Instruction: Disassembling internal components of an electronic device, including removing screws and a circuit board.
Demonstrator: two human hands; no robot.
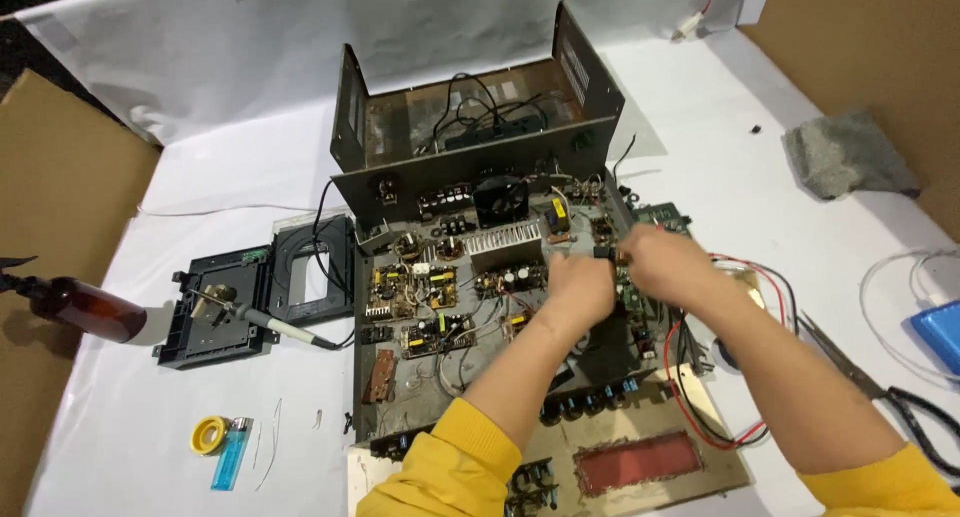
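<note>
An opened electronic chassis [440,307] lies flat on the white table, packed with several small circuit boards, a finned heatsink [505,243] and a black fan [500,199]. My left hand [578,289] and my right hand [662,260] meet over the chassis's right side. Together they pinch a small black part [604,253] between their fingertips, above a green board [633,295]. Both sleeves are yellow. Red and black wires [690,397] loop under my right forearm.
A soldering iron [265,322] rests on a black plastic tray [215,312] at the left. Near the front left lie a yellow solder spool [209,434] and blue lighter [232,453]. A brown bottle [85,309], grey sponge [848,153], scissors [870,382] and blue box [940,332] ring the table.
</note>
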